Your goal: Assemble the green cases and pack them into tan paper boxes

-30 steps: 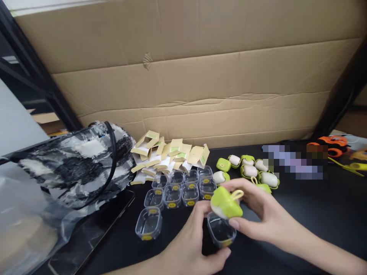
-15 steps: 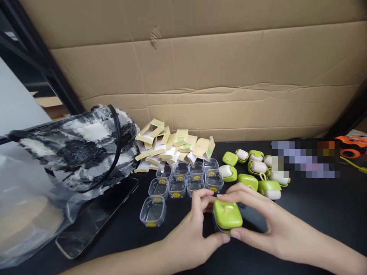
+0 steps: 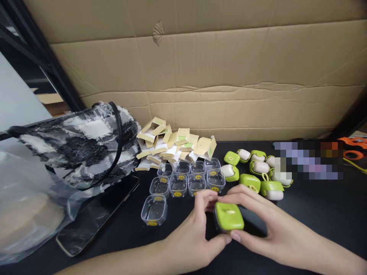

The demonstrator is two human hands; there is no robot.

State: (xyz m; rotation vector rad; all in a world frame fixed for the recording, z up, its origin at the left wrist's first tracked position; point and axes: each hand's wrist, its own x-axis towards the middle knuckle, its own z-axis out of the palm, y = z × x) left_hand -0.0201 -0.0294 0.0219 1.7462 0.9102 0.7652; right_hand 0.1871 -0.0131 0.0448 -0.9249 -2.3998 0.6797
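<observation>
Both hands had closed in around the one green gadget (image 3: pixel 228 216) by now. A second earlier I was holding it up over a clear plastic box; half a second back it had come down into that box, and now it sat there flat on the black table (image 3: pixel 315 206), green top up, with the box almost hidden under it. My left hand (image 3: pixel 197 233) pinched the near and far edges from the left side, thumb below, fingers curled over the back. My right hand (image 3: pixel 258 221) cupped it from the right, thumb at the front corner. So that piece looked seated, to my eye, and only wanted pressing home.

Around it: a cluster of empty clear boxes (image 3: pixel 187 179) just behind my left hand, one more clear box (image 3: pixel 154 210) apart to the left. More green gadgets (image 3: pixel 258 172) lay loose behind my right hand, close enough to brush. Folded card sleeves (image 3: pixel 174 147) were heaped against the cardboard wall (image 3: pixel 200 76). A furry checked bag (image 3: pixel 83 152) and a plastic bag (image 3: pixel 23 214) crowded the left, over a dark tablet (image 3: pixel 94 217).
</observation>
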